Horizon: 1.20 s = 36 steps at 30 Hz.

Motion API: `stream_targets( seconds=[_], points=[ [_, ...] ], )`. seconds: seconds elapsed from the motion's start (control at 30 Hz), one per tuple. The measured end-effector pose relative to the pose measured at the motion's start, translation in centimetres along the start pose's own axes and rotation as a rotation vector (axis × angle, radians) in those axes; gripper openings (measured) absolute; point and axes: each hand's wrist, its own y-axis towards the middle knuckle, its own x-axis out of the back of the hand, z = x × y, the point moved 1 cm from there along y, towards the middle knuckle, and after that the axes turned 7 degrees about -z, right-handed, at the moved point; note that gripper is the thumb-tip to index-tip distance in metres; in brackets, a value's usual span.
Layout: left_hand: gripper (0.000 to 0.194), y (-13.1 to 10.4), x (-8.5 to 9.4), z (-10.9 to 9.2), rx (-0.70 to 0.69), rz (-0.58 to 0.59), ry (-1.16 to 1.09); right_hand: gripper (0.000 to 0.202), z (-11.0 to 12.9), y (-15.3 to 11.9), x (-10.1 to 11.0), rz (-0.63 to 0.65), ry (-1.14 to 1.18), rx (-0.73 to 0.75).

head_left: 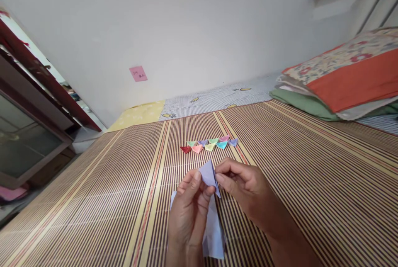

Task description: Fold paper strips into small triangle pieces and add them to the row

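A folded lavender paper (207, 173) is held up between both hands above the striped mat. My left hand (191, 205) pinches its left side and lower edge between thumb and fingers. The thumb and index finger of my right hand (244, 182) close on its right edge. Pale blue paper (213, 231) lies on the mat below, partly hidden by my left hand. Beyond the hands, several small folded paper pieces stand in two rows, among them a red one (185, 149), a yellow one (210, 146) and a turquoise one (222, 145).
The striped mat (102, 184) spans the foreground. Folded bedding (351, 76) in orange, floral and green lies at the right. A pink note (138, 74) is on the white wall. A glass-fronted cabinet (25, 134) stands at the left.
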Motion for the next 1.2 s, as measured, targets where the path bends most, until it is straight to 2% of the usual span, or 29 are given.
stream_targets(
  seconds=[0.1,0.23,0.3,0.4,0.67,0.93,1.07,1.13,1.2],
  points=[
    [0.029,-0.2,-0.1,0.2,-0.098,0.007,0.089,0.016,0.5,0.0,-0.2,-0.059,-0.127,0.069],
    [0.020,-0.8,-0.3,0.2,-0.208,0.157,0.300,0.027,0.4,0.0,0.1,-0.040,-0.135,0.138],
    [0.019,-1.1,-0.2,0.1,-0.255,0.213,0.416,0.025,0.4,0.0,0.4,-0.033,-0.114,0.184],
    [0.018,-1.5,-0.1,0.2,-0.306,0.221,0.509,0.020,0.6,-0.1,0.4,-0.065,-0.107,0.254],
    [0.031,-2.5,-0.6,0.9,-0.225,0.203,0.506,0.029,0.1,-0.3,-0.5,-0.180,-0.226,0.430],
    [0.023,-2.0,-0.9,0.3,-0.127,0.225,0.327,0.027,0.0,-0.1,-0.8,-0.145,-0.401,0.561],
    [0.022,-1.7,-1.0,0.3,-0.115,0.209,0.307,0.041,-0.1,0.0,-0.1,-0.039,-0.370,0.515],
    [0.022,-1.5,-0.8,0.3,-0.125,0.174,0.302,0.044,-0.4,0.0,0.4,0.016,-0.298,0.426],
    [0.022,-1.2,-0.3,0.3,-0.163,0.123,0.314,0.039,-0.6,0.0,1.0,-0.007,-0.220,0.306]
  ],
)
